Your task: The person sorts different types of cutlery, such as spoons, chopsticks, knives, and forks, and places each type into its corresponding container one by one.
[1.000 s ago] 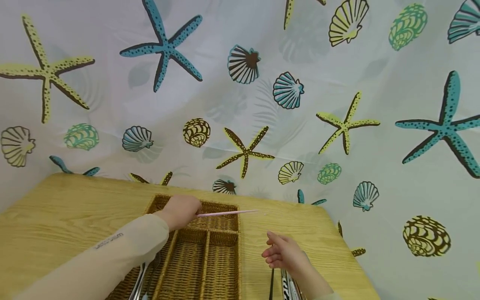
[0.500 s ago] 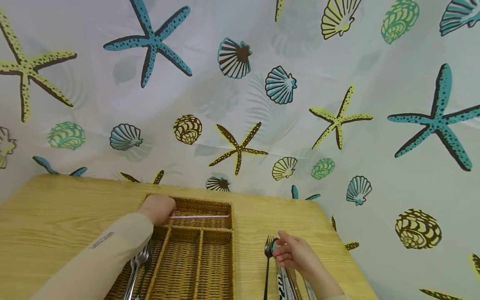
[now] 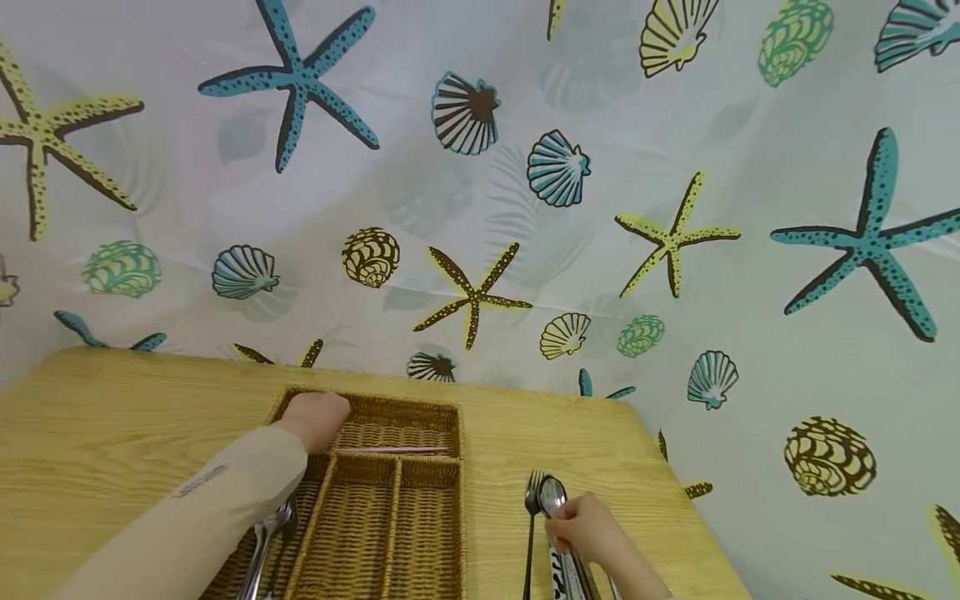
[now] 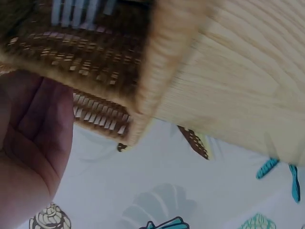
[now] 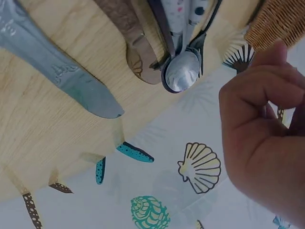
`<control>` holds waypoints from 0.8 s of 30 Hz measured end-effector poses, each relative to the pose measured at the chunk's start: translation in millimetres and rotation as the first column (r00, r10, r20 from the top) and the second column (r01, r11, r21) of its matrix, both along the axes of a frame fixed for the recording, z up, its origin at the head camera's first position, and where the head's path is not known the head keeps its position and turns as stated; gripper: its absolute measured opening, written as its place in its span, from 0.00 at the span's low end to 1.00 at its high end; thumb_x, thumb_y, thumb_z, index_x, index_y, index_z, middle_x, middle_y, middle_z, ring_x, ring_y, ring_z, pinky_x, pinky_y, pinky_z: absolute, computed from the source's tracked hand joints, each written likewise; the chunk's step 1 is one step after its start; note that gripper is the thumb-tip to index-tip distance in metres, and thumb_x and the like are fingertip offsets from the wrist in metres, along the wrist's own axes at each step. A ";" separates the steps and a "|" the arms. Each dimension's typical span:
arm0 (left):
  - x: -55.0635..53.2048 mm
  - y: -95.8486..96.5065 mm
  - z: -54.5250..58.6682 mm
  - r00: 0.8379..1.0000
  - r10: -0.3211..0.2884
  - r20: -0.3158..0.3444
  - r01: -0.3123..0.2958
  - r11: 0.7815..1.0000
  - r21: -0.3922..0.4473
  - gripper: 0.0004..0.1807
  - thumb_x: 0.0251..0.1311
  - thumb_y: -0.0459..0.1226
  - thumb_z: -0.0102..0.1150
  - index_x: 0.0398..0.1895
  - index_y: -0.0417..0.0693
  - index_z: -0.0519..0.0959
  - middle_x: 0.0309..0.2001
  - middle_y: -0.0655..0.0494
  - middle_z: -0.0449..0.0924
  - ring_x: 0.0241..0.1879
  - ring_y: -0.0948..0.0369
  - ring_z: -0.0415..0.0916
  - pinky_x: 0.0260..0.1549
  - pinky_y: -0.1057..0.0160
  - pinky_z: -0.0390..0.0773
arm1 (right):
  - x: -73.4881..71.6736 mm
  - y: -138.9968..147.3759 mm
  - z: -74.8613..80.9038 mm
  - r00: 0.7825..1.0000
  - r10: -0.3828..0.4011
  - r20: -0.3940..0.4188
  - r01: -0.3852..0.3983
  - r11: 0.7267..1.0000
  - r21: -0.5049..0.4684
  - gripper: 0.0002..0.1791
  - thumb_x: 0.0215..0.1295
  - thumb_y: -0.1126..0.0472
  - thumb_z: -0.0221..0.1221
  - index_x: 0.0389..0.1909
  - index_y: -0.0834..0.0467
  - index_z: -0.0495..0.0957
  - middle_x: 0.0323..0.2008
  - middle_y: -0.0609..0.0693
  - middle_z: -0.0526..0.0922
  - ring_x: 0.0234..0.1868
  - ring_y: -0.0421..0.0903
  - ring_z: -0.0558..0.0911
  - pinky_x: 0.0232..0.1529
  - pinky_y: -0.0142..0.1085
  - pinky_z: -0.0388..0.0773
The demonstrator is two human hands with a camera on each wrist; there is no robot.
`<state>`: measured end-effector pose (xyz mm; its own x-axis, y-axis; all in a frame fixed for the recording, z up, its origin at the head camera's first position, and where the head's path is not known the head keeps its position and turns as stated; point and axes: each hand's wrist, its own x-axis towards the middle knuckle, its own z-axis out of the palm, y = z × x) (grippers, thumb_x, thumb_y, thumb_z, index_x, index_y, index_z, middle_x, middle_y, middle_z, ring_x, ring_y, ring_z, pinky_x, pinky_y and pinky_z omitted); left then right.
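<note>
Below centre, the pink stick lies in the basket, likely sorted from the lower-left forks, while our relaxed left hand and loosely curled right hand seem to hold nothing.

Wooden table: wicker tray, dark fork, spoons, silver knife.

Wicker tray on a wooden table, one hand at it, one right of it.
Left hand sits at the tray's far-left corner, cream sleeve crossing its left side. Pink stick lies in the tray's far compartment, by the divider. Silver cutlery in the tray's left compartment. Right of the tray: black fork, spoon beside it, right hand over the spoon's handle; contact unclear. Shell-and-starfish cloth behind the tray.
</note>
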<state>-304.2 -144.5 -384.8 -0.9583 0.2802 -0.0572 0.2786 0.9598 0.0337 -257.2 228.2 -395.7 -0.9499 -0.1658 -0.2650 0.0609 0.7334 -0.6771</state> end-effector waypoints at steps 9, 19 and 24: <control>20.0 11.3 24.4 0.995 0.077 -0.064 -0.059 0.968 0.243 0.24 0.61 0.30 0.53 0.08 0.53 0.61 0.10 0.62 0.54 0.12 0.65 0.51 0.13 0.67 0.53 | 16.5 -31.0 -17.7 0.983 0.139 -0.117 -0.073 0.893 0.445 0.14 0.47 0.64 0.63 0.09 0.60 0.71 0.08 0.44 0.68 0.11 0.38 0.64 0.15 0.29 0.59; 35.5 11.6 28.0 0.991 0.116 -0.072 -0.095 0.964 0.248 0.25 0.61 0.30 0.51 0.09 0.53 0.56 0.10 0.61 0.52 0.12 0.65 0.51 0.13 0.67 0.54 | 13.7 -45.5 -29.5 0.988 0.141 -0.070 -0.095 0.886 0.453 0.14 0.44 0.70 0.58 0.07 0.57 0.67 0.06 0.43 0.63 0.09 0.38 0.59 0.13 0.29 0.54; 44.5 16.7 34.3 0.991 0.109 -0.079 -0.086 0.966 0.245 0.25 0.61 0.30 0.51 0.08 0.53 0.56 0.09 0.61 0.52 0.12 0.65 0.51 0.13 0.67 0.54 | 7.3 -46.4 -33.9 0.992 0.128 0.007 -0.120 0.909 0.399 0.16 0.43 0.68 0.56 0.05 0.53 0.63 0.04 0.42 0.59 0.08 0.38 0.57 0.13 0.29 0.53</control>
